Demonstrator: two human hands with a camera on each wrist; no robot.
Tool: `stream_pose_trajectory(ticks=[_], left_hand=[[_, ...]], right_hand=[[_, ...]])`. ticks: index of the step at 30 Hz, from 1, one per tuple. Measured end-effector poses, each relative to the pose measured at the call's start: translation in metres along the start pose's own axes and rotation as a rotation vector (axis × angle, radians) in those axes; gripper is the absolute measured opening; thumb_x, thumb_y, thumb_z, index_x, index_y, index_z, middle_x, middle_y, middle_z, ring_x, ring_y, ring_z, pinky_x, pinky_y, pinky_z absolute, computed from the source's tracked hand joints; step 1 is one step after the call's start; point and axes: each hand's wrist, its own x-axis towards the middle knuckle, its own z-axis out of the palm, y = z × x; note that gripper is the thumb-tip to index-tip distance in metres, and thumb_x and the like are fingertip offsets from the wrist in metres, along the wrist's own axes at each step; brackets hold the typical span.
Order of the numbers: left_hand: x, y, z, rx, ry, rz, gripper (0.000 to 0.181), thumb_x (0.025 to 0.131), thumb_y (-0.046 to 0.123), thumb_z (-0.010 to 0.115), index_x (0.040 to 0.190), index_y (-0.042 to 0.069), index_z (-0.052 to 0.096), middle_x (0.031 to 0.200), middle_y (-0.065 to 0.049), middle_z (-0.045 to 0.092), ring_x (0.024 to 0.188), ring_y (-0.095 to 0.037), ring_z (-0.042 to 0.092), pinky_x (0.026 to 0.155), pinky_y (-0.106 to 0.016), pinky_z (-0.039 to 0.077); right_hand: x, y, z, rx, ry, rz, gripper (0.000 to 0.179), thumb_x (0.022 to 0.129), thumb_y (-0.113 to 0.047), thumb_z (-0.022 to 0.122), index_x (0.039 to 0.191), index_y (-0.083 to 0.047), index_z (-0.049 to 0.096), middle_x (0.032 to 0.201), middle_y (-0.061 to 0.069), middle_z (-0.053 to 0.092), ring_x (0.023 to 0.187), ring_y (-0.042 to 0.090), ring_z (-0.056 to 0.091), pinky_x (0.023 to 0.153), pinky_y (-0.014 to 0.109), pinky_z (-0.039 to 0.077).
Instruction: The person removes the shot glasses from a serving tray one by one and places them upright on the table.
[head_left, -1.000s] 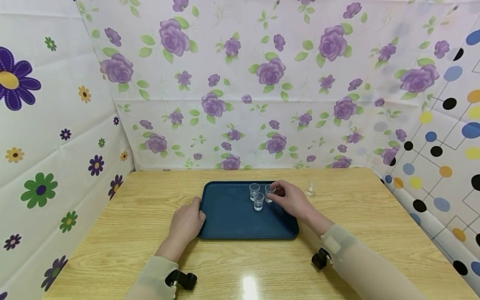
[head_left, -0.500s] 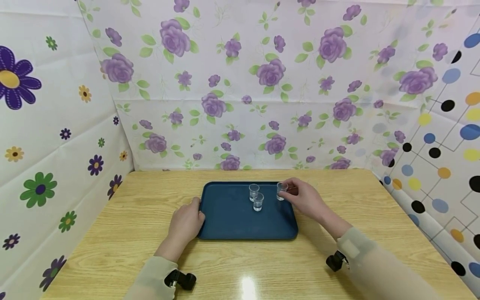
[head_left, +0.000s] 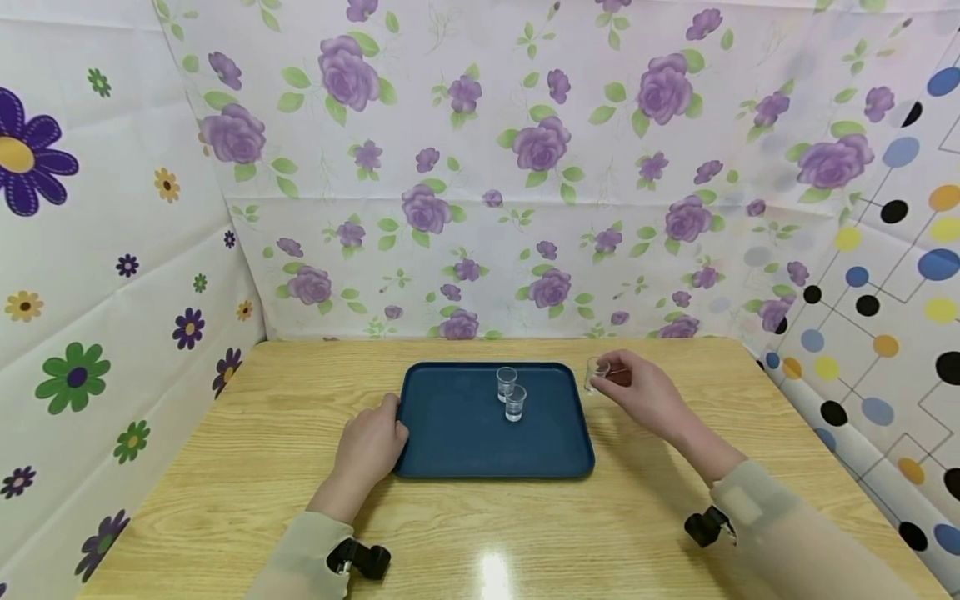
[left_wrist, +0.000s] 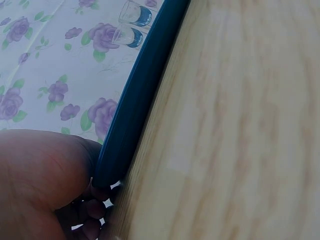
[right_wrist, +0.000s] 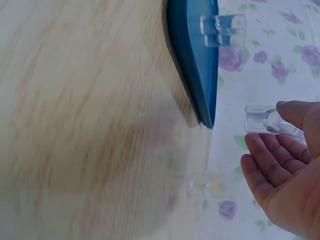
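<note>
The right hand (head_left: 648,392) pinches a glass (head_left: 592,373) between its thumb and fingers, holding it roughly upright and clear of the table (head_left: 480,525). This glass sits just beyond the tray (head_left: 450,442), whose right rim lies to the left of the pinch, near but apart from it. The left hand (head_left: 371,442) grips the tray at its left side, thumb over the rim and fingers curled beneath.

Between the two grips, farther from the left one, a near glass (head_left: 515,406) and a far glass (head_left: 506,379) stand upright on the tray, close together; whether they touch, one cannot tell. Behind each grip, a black camera (head_left: 367,560) rides on the wrist, over a pale sleeve (head_left: 303,558). Past both hands, a rose-patterned cloth (head_left: 540,150) hangs behind the table, and a dotted cloth (head_left: 885,346) hangs to the right of the pinch.
</note>
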Motion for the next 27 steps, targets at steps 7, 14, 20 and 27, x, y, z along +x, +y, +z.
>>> stream_pose_trajectory(ticks=[7,14,20,27], left_hand=[[0.0,0.0,0.0,0.007,0.001,0.0,0.037,0.103,0.005,0.064,0.139,-0.007,0.062,0.071,-0.009,0.061,0.057,-0.024,0.053,0.069,-0.05,0.05],[-0.001,0.002,-0.002,-0.001,0.006,0.0,0.037,0.103,0.005,0.064,0.138,-0.007,0.062,0.074,-0.01,0.063,0.06,-0.025,0.055,0.071,-0.053,0.051],[0.0,0.001,-0.001,0.001,0.001,-0.002,0.037,0.103,0.005,0.064,0.138,-0.007,0.062,0.075,-0.011,0.064,0.06,-0.026,0.056,0.072,-0.054,0.052],[0.0,0.001,-0.001,-0.003,-0.003,0.001,0.038,0.103,0.005,0.064,0.139,-0.007,0.062,0.074,-0.01,0.062,0.06,-0.025,0.055,0.072,-0.053,0.051]], right_hand=[[-0.005,0.009,-0.018,-0.031,0.02,0.001,0.043,0.11,-0.036,0.071,0.139,-0.005,0.066,0.128,0.014,0.072,0.119,0.035,0.071,0.098,0.056,0.058],[-0.01,0.019,-0.035,-0.057,0.029,0.014,0.046,0.111,-0.038,0.069,0.141,-0.003,0.064,0.13,0.016,0.07,0.12,0.035,0.07,0.099,0.056,0.057],[-0.012,0.029,-0.045,-0.062,0.034,0.025,0.052,0.112,-0.041,0.067,0.145,0.0,0.062,0.133,0.019,0.069,0.121,0.037,0.069,0.099,0.058,0.057],[-0.012,0.041,-0.054,-0.081,0.045,0.036,0.054,0.112,-0.04,0.066,0.146,0.002,0.06,0.135,0.023,0.068,0.123,0.041,0.068,0.1,0.06,0.056]])
